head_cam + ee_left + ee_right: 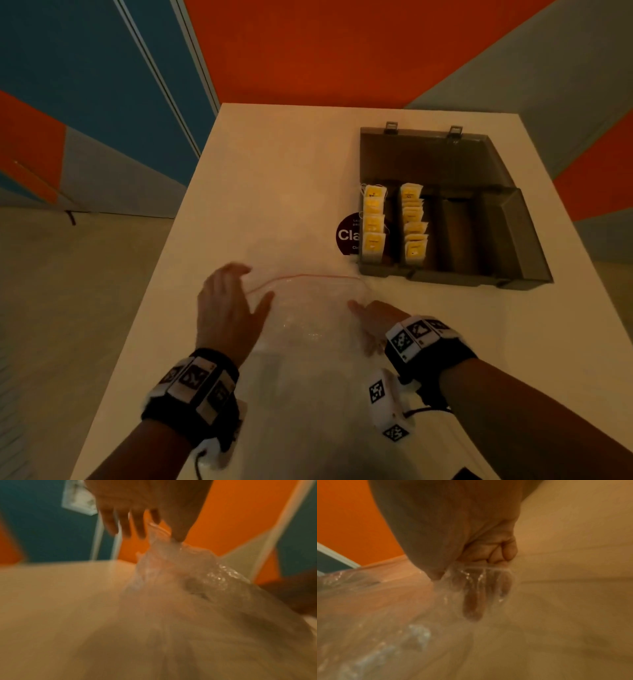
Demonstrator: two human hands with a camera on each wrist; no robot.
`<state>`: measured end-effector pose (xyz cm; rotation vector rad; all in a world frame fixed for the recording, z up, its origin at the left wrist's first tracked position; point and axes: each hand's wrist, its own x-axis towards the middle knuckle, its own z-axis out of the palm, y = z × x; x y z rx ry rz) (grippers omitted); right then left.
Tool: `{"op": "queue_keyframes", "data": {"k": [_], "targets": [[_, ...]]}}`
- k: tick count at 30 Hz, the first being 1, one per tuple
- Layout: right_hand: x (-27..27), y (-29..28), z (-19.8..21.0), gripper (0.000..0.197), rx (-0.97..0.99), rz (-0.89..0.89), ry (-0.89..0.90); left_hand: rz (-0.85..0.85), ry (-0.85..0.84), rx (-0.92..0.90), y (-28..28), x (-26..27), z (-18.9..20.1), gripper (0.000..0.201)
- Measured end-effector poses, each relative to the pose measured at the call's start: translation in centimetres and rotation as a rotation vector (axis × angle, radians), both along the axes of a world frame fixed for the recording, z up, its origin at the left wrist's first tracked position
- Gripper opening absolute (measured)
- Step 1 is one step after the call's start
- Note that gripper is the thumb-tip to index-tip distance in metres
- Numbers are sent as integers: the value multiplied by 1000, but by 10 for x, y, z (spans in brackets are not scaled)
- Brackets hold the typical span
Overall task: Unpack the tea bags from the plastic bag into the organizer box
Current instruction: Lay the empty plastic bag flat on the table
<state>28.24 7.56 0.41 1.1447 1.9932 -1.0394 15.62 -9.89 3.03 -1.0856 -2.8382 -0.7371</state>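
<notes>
White table (274,164), orange and blue walls behind. Clear plastic bag (308,308) near centre, between both hands. Left hand (226,308) pinches its left edge, thumb and forefinger, other fingers spread. Right hand (376,322) grips its right edge, thumb above, fingers under the film. Organizer box (445,274) far right, lid open, yellow tea bags (373,222) in its two left compartments.

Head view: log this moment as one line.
left hand pinches plastic bag rim | right hand grips bag side | tea bags in two organizer box compartments
</notes>
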Motion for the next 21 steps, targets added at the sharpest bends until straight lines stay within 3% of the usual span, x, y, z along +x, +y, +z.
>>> {"op": "queue_keyframes", "data": {"k": [1, 2, 4, 6, 8, 10, 12, 14, 16, 18, 19, 21], "targets": [[1, 0, -2, 58, 33, -1, 12, -233, 201, -22, 5, 5, 6, 49], [1, 0, -3, 57, 69, 11, 33, -436, 299, -120, 11, 11, 5, 59], [1, 1, -7, 56, 70, 17, 52, -599, 183, -464, 22, 20, 0, 83], [0, 1, -7, 57, 60, 3, 42, -568, -37, -730, 25, 21, -19, 96], [4, 2, -3, 51, 226, 101, 43, -502, -125, -831, 25, 21, -36, 92], [10, -2, 3, 50, 488, 224, 239, -474, -154, -804, 25, 21, -45, 80], [9, -11, 12, 66, 610, 448, 514, -456, -196, -774, 29, 19, -48, 67], [3, -17, 15, 78, 503, 654, 558, -429, -226, -729, 31, 15, -46, 57], [-1, -20, 12, 86, 333, 664, 393, -346, -289, -546, 33, 12, -39, 51], [-4, -24, 10, 98, 116, 476, 317, -105, -441, -185, 39, 14, -22, 46], [-5, -29, 7, 104, -7, 336, 358, 3, -535, 13, 43, 12, -15, 44], [-12, -44, 7, 113, -176, 80, 551, 74, -900, 396, 51, 13, -2, 37]]}}
